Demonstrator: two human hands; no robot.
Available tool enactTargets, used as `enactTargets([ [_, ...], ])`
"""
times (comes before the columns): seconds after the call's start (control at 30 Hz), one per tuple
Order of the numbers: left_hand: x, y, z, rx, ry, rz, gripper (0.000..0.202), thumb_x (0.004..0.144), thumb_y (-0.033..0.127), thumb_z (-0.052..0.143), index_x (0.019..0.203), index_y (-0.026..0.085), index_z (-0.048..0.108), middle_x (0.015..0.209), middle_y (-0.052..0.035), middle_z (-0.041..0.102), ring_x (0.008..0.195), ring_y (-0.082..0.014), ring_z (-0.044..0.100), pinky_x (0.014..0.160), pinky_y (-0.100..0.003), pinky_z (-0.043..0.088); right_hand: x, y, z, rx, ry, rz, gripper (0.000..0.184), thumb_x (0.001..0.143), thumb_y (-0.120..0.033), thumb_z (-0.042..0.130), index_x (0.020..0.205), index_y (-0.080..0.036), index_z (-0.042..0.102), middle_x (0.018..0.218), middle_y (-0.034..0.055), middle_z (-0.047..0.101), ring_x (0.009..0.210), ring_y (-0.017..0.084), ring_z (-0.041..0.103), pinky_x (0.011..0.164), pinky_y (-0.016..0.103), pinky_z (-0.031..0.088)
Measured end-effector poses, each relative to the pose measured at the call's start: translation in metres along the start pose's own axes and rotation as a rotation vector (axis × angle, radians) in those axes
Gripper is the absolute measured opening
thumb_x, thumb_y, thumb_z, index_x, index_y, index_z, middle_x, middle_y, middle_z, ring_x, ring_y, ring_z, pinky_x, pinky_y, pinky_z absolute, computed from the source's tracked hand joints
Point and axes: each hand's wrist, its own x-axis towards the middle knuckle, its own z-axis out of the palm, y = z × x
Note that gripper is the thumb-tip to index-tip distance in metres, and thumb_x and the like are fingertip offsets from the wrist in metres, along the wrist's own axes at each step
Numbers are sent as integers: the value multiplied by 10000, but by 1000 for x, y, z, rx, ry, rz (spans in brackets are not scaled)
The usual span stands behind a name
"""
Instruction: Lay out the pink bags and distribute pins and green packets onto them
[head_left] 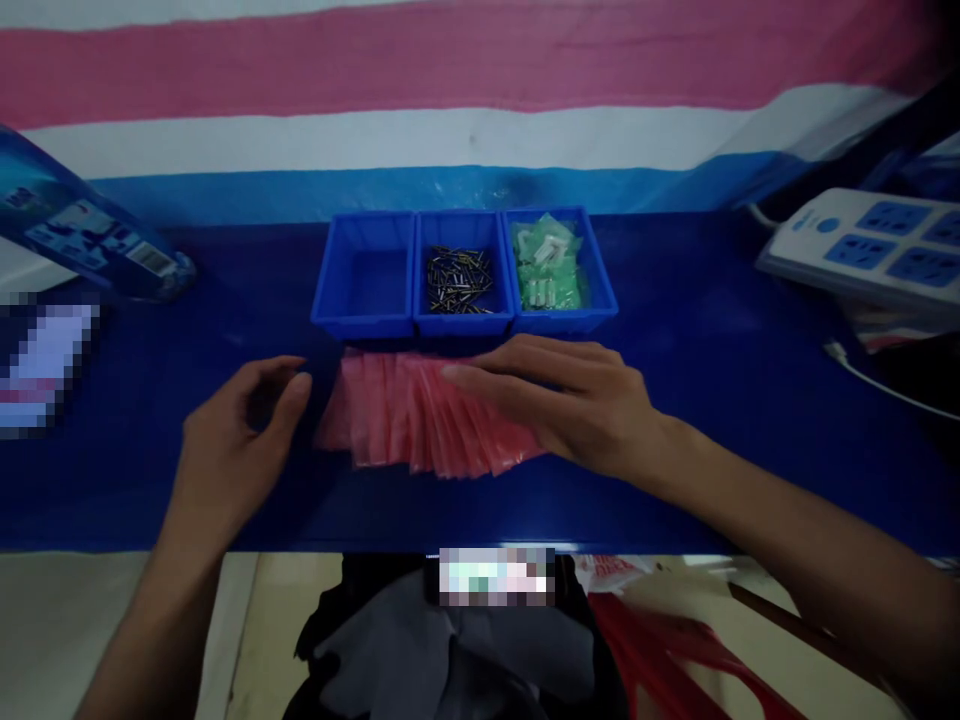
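Note:
A fanned row of pink plastic bags (405, 420) lies on the dark blue table (675, 400) in front of me. My right hand (577, 400) rests flat on the bags' right part, fingers stretched out and pointing left. My left hand (240, 430) hovers just left of the bags, fingers curled in a loose C with thumb and forefinger apart, nothing visible in it. Behind the bags stand three small blue bins: the left bin (367, 275) looks empty, the middle bin (459, 275) holds several dark metal pins, the right bin (559, 265) holds small green and white packets.
A white and blue power strip (862, 245) with its cable lies at the right. A blue packet (82, 235) leans at the far left. The table's front edge runs just below my wrists, with dark cloth and red plastic (660, 640) beneath it.

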Motion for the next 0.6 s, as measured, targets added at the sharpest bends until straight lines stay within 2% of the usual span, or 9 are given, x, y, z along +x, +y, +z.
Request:
enactTargets([
  [0.07, 6, -4, 5, -70, -69, -39, 570, 945, 655, 697, 1318, 225, 722, 978, -46, 797, 803, -208, 737, 713, -303, 561, 9, 1, 6, 91, -109, -1, 332, 1119, -150, 486, 1404, -119, 652, 1394, 113, 740, 1247, 162, 720, 1059, 315, 618],
  [0.1, 9, -2, 8, -104, -98, -37, 631, 925, 687, 703, 1355, 225, 699, 926, -42, 792, 748, -203, 731, 673, -297, 566, 13, 0, 9, 118, -173, -8, 363, 1135, -256, 505, 1449, -135, 641, 1502, 124, 684, 1345, 199, 684, 1136, 371, 593],
  [0.13, 12, 0, 10, -138, -130, -34, 676, 904, 701, 720, 1387, 230, 678, 892, -36, 787, 715, -200, 727, 648, -289, 570, 16, -2, 13, 128, -241, -12, 452, 1127, -398, 549, 1506, -162, 619, 1593, 138, 613, 1429, 254, 634, 1194, 447, 559],
  [0.2, 16, 7, 15, -228, -189, -38, 714, 854, 677, 786, 1403, 238, 663, 845, -24, 773, 698, -192, 727, 618, -262, 567, 20, -8, 21, 105, -386, 8, 758, 1010, -651, 674, 1628, -237, 527, 1733, 189, 429, 1568, 395, 488, 1249, 616, 473],
  [0.27, 16, 11, 19, -339, -209, -63, 724, 805, 616, 862, 1400, 251, 669, 893, -21, 770, 734, -173, 734, 629, -230, 569, 20, -13, 30, 59, -513, 60, 953, 923, -683, 770, 1710, -289, 405, 1785, 271, 260, 1631, 496, 357, 1232, 711, 423],
  [0.33, 14, 11, 22, -444, -219, -105, 765, 747, 546, 937, 1414, 272, 679, 1018, -30, 772, 808, -161, 747, 680, -216, 592, 16, -14, 37, 24, -588, 113, 943, 941, -580, 792, 1731, -298, 359, 1766, 335, 227, 1628, 525, 344, 1207, 719, 423],
  [0.43, 10, 7, 25, -527, -204, -121, 774, 694, 463, 990, 1395, 279, 717, 1099, -37, 765, 878, -156, 740, 763, -234, 626, 11, -10, 45, 12, -584, 143, 762, 994, -503, 725, 1682, -300, 466, 1733, 319, 319, 1589, 499, 418, 1203, 685, 434],
  [0.5, 9, 4, 26, -520, -118, -81, 687, 700, 433, 992, 1327, 270, 762, 1049, -29, 763, 861, -153, 720, 769, -249, 626, 8, -8, 45, 2, -549, 130, 699, 1036, -580, 642, 1657, -288, 507, 1748, 294, 317, 1593, 482, 421, 1204, 680, 444],
  [0.6, 10, 0, 27, -379, 13, 17, 537, 810, 444, 940, 1299, 298, 775, 1023, -15, 758, 808, -157, 700, 750, -292, 619, 3, -12, 35, -73, -488, 118, 894, 1023, -786, 483, 1685, -186, 453, 1769, 311, 262, 1628, 481, 375, 1247, 689, 422],
])
